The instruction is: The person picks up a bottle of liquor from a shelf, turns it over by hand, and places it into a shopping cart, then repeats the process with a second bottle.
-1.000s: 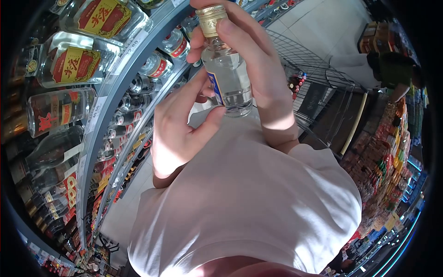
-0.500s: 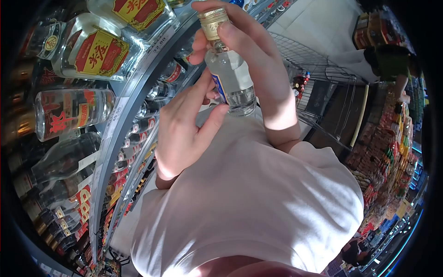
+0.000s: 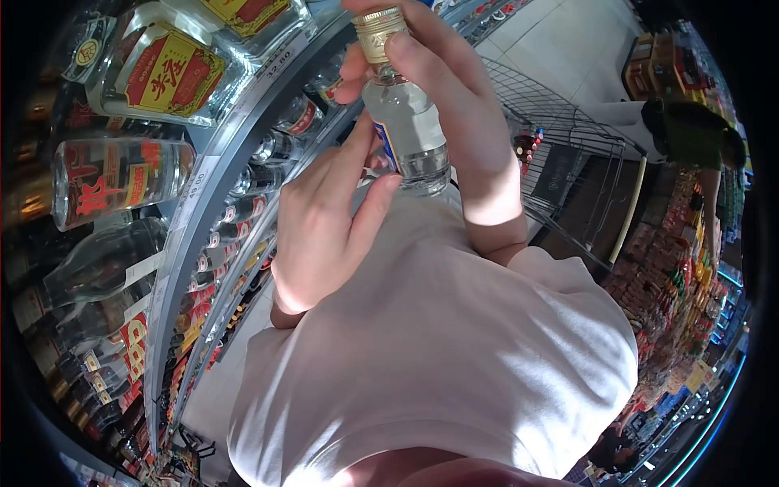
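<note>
The small clear bottle (image 3: 406, 134) was held up in front of the person's white shirt (image 3: 438, 341), just beside the shelf (image 3: 191, 203) on the left. It rested on nothing.

The right hand (image 3: 466, 122) gripped the top, with its fingers round the neck and its thumb pressed on the gold cap (image 3: 380, 32). The left hand (image 3: 324, 219) pinched the bottom of the bottle between thumb and fingers. Both hands were closed on the glass.

I think this was a good way to hold it: one hand high and one hand low, so the smooth glass could not slip. Any turning should be slow, with the low hand as a rest.

Big bottles with red and yellow labels (image 3: 174, 65) lay close by on the shelf, so the elbows should stay tucked in. A wire cart (image 3: 560, 138) stood far off on the right.
</note>
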A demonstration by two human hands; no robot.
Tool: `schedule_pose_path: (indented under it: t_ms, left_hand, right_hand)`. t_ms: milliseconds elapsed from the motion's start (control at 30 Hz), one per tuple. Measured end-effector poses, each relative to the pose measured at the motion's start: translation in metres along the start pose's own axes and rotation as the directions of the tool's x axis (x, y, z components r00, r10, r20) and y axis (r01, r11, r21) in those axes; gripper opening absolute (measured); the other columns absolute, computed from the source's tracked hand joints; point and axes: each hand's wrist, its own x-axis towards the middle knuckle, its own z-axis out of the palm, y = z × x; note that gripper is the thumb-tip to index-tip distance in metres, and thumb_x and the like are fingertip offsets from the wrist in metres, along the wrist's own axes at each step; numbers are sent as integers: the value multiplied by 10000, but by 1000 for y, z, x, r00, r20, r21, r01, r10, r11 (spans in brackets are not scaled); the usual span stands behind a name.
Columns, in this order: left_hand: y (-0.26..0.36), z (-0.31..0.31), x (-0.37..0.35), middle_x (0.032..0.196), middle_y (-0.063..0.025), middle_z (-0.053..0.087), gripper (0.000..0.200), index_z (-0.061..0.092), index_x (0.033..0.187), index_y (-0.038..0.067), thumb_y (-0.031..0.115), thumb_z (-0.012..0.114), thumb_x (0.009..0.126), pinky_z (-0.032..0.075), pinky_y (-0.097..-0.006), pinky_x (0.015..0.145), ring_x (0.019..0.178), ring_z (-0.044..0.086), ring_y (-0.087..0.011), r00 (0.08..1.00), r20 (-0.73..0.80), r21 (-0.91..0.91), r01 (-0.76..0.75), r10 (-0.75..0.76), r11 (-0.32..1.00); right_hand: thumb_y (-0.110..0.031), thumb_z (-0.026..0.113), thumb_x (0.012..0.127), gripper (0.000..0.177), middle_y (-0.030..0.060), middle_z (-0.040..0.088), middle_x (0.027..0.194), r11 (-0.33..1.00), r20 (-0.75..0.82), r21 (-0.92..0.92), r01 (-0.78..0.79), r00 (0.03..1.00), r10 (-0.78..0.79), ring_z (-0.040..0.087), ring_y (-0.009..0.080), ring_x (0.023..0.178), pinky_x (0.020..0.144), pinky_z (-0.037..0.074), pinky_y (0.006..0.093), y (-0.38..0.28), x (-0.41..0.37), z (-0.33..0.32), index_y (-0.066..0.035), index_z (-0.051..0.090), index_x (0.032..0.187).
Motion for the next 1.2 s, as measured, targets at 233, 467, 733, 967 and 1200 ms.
schedule_pose_path:
  t_ms: [233,467,733,967,1200]
  left_hand:
    - [17,20,15,878,-185,669,509,516,1354,-121,108,674,928,520,-382,661,741,666,-317,999,48,25,-11,10,1000]
    - [30,44,30,856,-185,651,522,467,1399,-136,120,622,971,509,-380,664,714,645,-305,998,56,25,5,-6,1000]
    - [50,63,49,906,-207,667,507,459,1395,-149,110,598,981,523,-379,701,750,668,-321,991,98,5,88,-88,996]
    - [56,81,61,895,-206,671,570,460,1380,-168,89,676,919,545,-370,708,755,680,-315,999,51,-51,11,-8,999]
    - [59,94,63,846,-182,665,571,464,1378,-169,36,677,890,546,-353,667,712,678,-285,1000,10,21,4,-5,1000]
  right_hand:
    - [-187,484,1064,468,94,638,1055,997,-68,-48,55,996,-58,640,177,980,883,523,319,-11,-9,-22,12,381,1474]
    - [-181,480,1072,443,92,640,1056,997,-74,10,82,994,-81,642,177,988,872,525,320,-24,-16,-49,10,393,1463]
    - [-188,480,1077,427,96,648,1034,992,-75,-12,127,989,-127,648,194,983,872,526,329,-35,-23,-78,-6,405,1455]
    - [-185,484,1075,421,109,668,1037,995,-86,60,74,994,-69,654,201,992,876,526,339,-50,-25,-89,-11,419,1453]
    - [-176,486,1073,422,102,665,1046,995,-31,-39,95,995,-96,650,197,999,880,520,331,-56,-26,-102,-2,417,1452]
